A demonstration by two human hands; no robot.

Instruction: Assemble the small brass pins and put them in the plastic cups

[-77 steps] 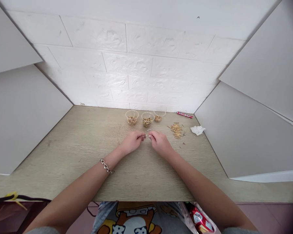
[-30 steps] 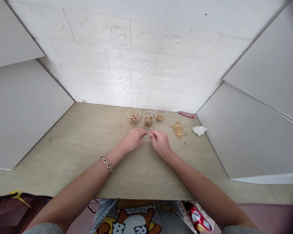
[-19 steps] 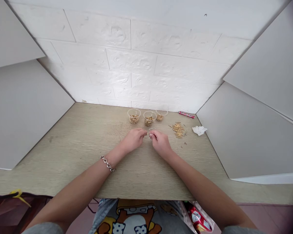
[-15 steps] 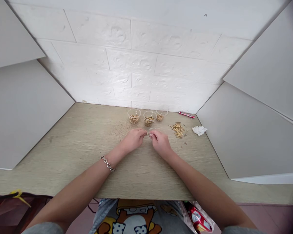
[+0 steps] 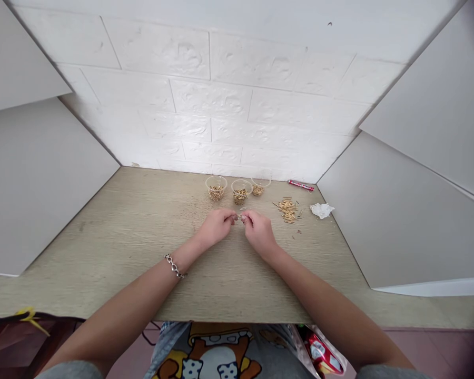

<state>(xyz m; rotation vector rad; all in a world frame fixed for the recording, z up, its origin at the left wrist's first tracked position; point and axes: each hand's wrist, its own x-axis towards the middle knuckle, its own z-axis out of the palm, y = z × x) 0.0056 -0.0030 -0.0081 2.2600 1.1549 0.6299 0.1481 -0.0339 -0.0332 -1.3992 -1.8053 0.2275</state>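
My left hand point(image 5: 218, 225) and my right hand point(image 5: 258, 230) meet fingertip to fingertip above the middle of the table. Each is closed in a pinch on a tiny metallic pin-like piece point(image 5: 239, 217) that spans the small gap between them; its exact kind is too small to make out. Just beyond the fingers stand three clear plastic cups, the left cup point(image 5: 216, 182), the middle cup point(image 5: 242, 185) and the right cup point(image 5: 261, 181), with small gold-coloured metal parts inside. To the right of my right hand lies a loose pile of thin gold pins point(image 5: 288, 210).
A crumpled white tissue point(image 5: 322, 210) and a red wrapped stick point(image 5: 300, 185) lie at the right. White brick-pattern wall point(image 5: 229, 126) closes off the back of the wooden table point(image 5: 114, 237). Pale panels flank the left point(image 5: 43, 200) and right sides.
Both hands stay nearly in place, still pinching the small piece between them. The whole view has shifted very slightly.
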